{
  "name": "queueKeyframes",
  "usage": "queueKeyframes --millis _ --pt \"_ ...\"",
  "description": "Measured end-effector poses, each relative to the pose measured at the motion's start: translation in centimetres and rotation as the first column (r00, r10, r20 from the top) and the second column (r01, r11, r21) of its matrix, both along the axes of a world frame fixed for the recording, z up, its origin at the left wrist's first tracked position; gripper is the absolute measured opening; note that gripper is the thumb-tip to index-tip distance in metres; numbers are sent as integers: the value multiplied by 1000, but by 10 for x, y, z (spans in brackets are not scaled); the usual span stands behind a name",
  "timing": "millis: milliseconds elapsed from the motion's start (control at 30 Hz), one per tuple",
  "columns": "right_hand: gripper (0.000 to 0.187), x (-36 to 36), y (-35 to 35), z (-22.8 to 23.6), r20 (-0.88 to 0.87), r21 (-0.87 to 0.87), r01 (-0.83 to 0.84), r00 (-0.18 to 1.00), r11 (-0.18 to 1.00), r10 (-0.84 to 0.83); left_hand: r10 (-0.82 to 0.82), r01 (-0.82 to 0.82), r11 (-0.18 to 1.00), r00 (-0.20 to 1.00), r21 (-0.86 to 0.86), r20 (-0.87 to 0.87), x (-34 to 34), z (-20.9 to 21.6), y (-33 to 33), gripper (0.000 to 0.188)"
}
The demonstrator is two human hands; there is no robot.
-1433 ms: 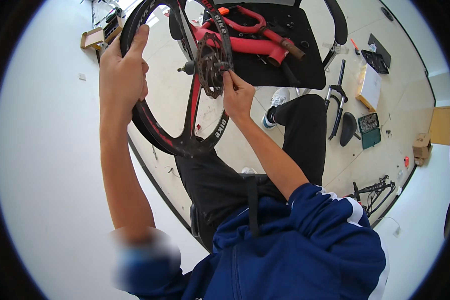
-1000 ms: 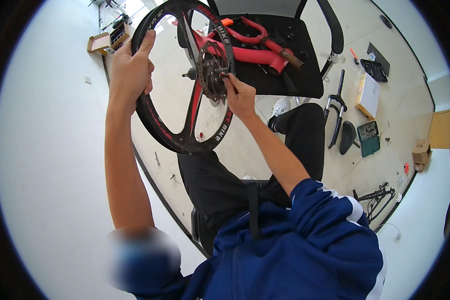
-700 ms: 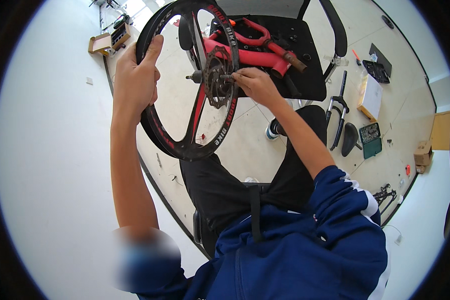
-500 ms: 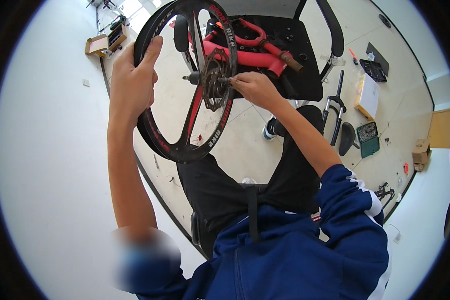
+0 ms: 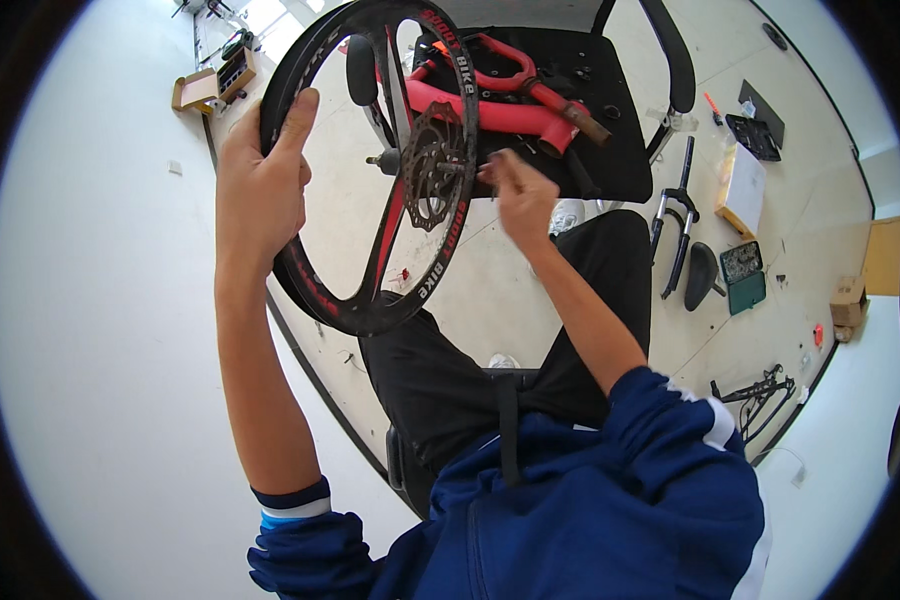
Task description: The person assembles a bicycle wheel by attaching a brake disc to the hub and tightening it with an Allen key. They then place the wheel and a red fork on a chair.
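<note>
Head view: the left hand [image 5: 262, 190] has a solid grip on a black bicycle wheel with red-marked spokes [image 5: 390, 215], thumb over the near side of the rim, fingers wrapped behind. The wheel's up on edge, tilted a bit, above the left thigh; can't tell if it touches the leg. The right hand [image 5: 523, 195] is kinda blurry, fingertips bunched just beside the end of the grey metal axle [image 5: 450, 167] poking out of the dark round brake disc [image 5: 420, 190]. Can't tell if that grip's pinching something small. Beyond it, a pinkish-red metal bike frame [image 5: 515, 117] lies on a black office chair [image 5: 610, 165].
</note>
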State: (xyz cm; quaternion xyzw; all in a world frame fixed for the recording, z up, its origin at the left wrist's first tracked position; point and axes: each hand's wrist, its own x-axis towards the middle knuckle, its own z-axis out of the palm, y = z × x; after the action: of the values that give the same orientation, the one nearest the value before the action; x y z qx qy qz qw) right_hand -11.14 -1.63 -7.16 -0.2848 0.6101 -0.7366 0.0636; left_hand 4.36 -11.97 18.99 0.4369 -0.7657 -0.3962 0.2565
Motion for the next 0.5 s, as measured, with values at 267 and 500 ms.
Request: queueKeyframes --millis 267,500 --pt "19 -18 1 24 -426 136 -147 884 980 192 16 -17 1000 999 -4 -31 2 -4 -1 46" --pt "20 -17 -5 19 -457 149 -168 862 975 218 2 -3 999 1000 -35 -18 1 -6 -2 45"
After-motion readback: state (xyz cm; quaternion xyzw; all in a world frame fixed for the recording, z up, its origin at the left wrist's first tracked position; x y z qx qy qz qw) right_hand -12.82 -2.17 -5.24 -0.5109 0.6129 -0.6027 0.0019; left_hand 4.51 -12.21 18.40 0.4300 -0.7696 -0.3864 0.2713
